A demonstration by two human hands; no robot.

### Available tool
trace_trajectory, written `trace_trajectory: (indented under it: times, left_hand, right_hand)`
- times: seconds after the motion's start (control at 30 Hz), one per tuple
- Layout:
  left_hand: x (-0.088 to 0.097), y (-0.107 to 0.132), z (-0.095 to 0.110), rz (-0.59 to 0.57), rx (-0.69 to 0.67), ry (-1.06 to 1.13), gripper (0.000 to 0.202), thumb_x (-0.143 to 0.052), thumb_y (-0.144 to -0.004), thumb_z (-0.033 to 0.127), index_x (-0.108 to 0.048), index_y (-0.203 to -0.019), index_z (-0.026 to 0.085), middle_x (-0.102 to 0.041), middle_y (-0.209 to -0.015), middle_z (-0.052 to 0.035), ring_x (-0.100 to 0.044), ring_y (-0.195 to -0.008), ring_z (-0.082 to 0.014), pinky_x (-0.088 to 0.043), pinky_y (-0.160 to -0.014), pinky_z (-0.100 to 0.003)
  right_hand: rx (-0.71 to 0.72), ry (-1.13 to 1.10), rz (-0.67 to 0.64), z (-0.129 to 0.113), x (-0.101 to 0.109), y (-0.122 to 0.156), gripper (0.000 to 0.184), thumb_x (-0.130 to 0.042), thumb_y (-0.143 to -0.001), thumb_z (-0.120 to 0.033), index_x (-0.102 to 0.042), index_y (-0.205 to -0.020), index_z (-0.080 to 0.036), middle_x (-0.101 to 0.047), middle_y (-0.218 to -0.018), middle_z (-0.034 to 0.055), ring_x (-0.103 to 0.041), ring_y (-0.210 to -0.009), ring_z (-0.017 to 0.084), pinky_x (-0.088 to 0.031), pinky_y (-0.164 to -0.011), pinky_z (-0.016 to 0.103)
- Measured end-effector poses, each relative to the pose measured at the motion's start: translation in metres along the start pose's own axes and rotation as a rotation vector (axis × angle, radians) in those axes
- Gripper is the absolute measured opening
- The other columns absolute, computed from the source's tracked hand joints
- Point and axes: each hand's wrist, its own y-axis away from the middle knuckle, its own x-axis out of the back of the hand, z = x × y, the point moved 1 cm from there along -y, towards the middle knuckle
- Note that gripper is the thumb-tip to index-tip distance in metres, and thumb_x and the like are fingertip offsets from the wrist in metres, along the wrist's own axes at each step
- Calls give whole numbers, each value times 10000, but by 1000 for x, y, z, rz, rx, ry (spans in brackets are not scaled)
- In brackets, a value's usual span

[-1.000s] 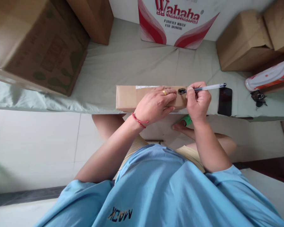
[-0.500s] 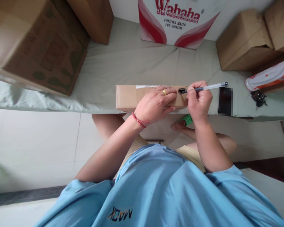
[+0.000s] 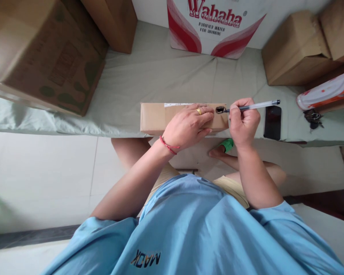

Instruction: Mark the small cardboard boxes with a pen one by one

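Observation:
A long cardboard box point(image 3: 153, 116) lies near the front edge of the cloth-covered surface, a white label point(image 3: 174, 104) along its far edge. My left hand point(image 3: 189, 122), with a gold ring, lies over its middle, fingers together and gripping it. Toward the box's right end is a dark oval mark point(image 3: 220, 110); whether it is a hole or ink I cannot tell. My right hand point(image 3: 243, 120) is closed round a clear pen point(image 3: 262, 104) with a black end. The pen's dark tip points left and reaches the oval's right edge.
A black phone point(image 3: 272, 122) lies right of my right hand, with keys point(image 3: 313, 119) farther right. An orange-and-white cylinder point(image 3: 326, 91) lies beyond them. Large cartons point(image 3: 46, 57) stand at the left, brown boxes point(image 3: 295, 49) at the right, a Wahaha water carton point(image 3: 215, 30) behind.
My right hand and the pen have shifted slightly right, so more of the dark oval shows. My left hand and the box stay in nearly the same place.

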Motion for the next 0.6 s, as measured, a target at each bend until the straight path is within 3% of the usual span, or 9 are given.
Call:
trace_trajectory:
  times: [0.13,0.33,0.5,0.6]
  left_hand:
    - [-1,0,0,-3,1,6,294,-704,-1000,206,-739,-1285,147,-771,-1429,-134,-693,-1407,-335,-554,-1215,-480]
    - [0,0,0,-3,3,11,317,-714,-988,197,-736,-1301,148,-771,-1430,-131,-689,-1414,-333,-550,-1218,-470]
    - [-1,0,-1,-8,10,18,306,-708,-991,204,-737,-1293,164,-768,-1430,-128,-685,-1413,-332,-545,-1219,-478]
    - [-2,0,-1,1,-2,16,304,-713,-990,202,-737,-1289,157,-769,-1429,-129,-687,-1411,-333,-545,-1217,-471]
  right_hand:
    - [-7,-1,-49,0,-1,1,201,-598,-1034,-330,-602,-858,-233,-586,-697,-46,-500,-586,111,-440,-628,277]
    - [-8,1,18,5,2,-1,267,-627,-1063,-397,-587,-844,-250,-554,-690,-36,-485,-576,132,-439,-617,304]
    - [21,-2,-32,8,2,-1,275,-626,-1070,-406,-600,-847,-247,-571,-726,-28,-505,-594,132,-471,-645,309]
    - [7,4,13,13,2,-3,304,-624,-1086,-462,-605,-870,-249,-557,-712,-31,-518,-597,136,-494,-662,316]
